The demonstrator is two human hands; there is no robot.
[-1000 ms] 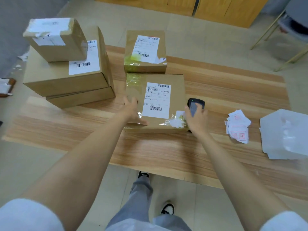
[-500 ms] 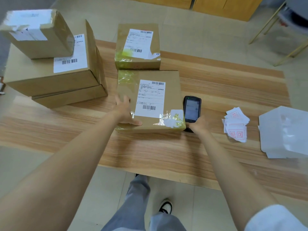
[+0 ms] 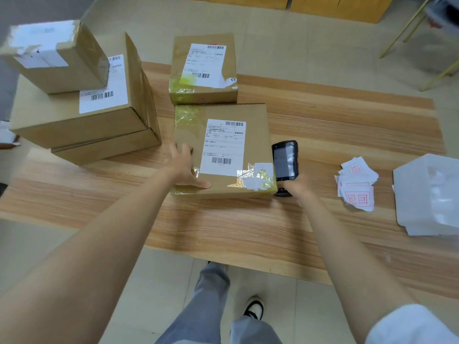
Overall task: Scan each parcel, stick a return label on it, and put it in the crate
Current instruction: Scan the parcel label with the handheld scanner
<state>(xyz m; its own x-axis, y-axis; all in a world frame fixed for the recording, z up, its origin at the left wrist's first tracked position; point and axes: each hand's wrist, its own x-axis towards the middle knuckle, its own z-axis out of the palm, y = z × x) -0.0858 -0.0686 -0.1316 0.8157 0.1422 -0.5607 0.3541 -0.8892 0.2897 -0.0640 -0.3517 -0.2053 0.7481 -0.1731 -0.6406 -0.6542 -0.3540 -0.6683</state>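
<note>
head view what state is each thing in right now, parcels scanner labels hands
front parcel: flat on table, shipping label up, no return label visible
left hand: flat, pressing the front parcel's near left corner
right hand: gripping the scanner's near end
scanner: screen up, beside the front parcel's right edge
return labels: loose pile on table, untouched
rear parcel: behind the front parcel, label up
left stack: parcels piled, smallest on top

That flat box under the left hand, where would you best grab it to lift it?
I'd take the flat parcel by its left and near edges, coming from the near side. It lies flat and wide on the table. The rear parcel sits close behind it, and the scanner in the right hand crowds its right edge.
</note>
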